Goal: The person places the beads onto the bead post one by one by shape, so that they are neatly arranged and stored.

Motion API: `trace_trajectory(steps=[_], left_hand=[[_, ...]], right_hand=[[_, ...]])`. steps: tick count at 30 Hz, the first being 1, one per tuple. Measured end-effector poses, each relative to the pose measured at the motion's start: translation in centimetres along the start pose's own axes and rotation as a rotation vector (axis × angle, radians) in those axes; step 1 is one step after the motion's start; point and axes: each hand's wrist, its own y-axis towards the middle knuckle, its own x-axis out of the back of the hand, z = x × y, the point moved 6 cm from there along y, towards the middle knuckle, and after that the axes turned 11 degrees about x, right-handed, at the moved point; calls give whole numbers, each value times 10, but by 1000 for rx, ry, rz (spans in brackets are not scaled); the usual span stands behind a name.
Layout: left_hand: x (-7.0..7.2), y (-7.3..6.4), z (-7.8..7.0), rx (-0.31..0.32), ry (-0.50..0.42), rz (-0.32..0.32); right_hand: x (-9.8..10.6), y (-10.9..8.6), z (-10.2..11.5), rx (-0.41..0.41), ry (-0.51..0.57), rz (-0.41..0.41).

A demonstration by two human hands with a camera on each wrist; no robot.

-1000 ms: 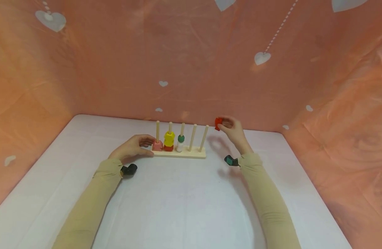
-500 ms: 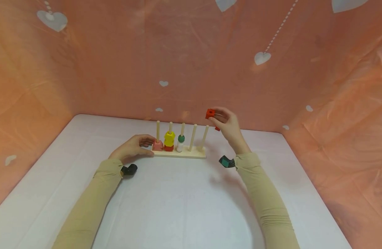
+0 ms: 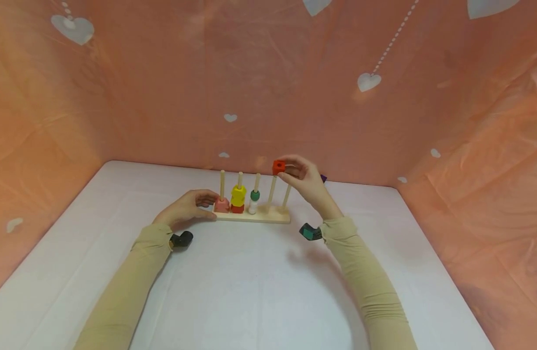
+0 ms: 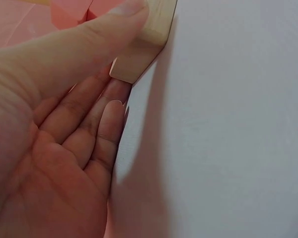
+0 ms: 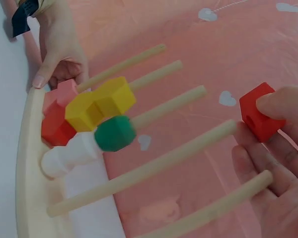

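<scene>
A wooden peg stand [image 3: 251,218] lies on the table with several upright pegs. My left hand [image 3: 187,209] grips its left end, thumb on the base [image 4: 154,25] and fingers behind the end. Between thumb and fingers my right hand [image 3: 305,182] pinches a red block with a hole [image 3: 278,167]. In the right wrist view this red block [image 5: 260,113] is just off the tip of the fourth peg [image 5: 228,128]. Pink pieces [image 3: 222,205] sit on the first peg. The second bears yellow beads [image 3: 238,194] over a red one [image 3: 237,208]. A green bead [image 3: 254,195] tops white ones [image 3: 252,206] on the third.
A small purple piece [image 3: 323,178] shows partly behind my right hand. The fifth peg [image 3: 287,196] stands bare at the right end. A pink cloth backdrop with hearts [image 3: 268,97] rises behind the white tabletop [image 3: 259,282].
My right hand has lifted the red block, turned it hole upward and carried it left to the fourth peg's tip. The left hand stays on the stand.
</scene>
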Motion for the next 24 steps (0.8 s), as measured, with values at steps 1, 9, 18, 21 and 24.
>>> trace_trajectory(steps=[1,9,18,21,24], left_hand=[[0,0,0,1,-2,-2],[0,-1,-1,-31,1,-10],[1,-1,-2,-35,15,-11],[1,-1,-2,-23,15,-17],[0,0,-1,-12,18,-16]], right_hand=[[-2,0,-1,0,0,6],[-9,-4,-7,-15,-2,36],[-8,-6,-8,-26,-5,35],[-8,-6,-8,-28,-13,37],[-8,-7,-9,-25,-12,32]])
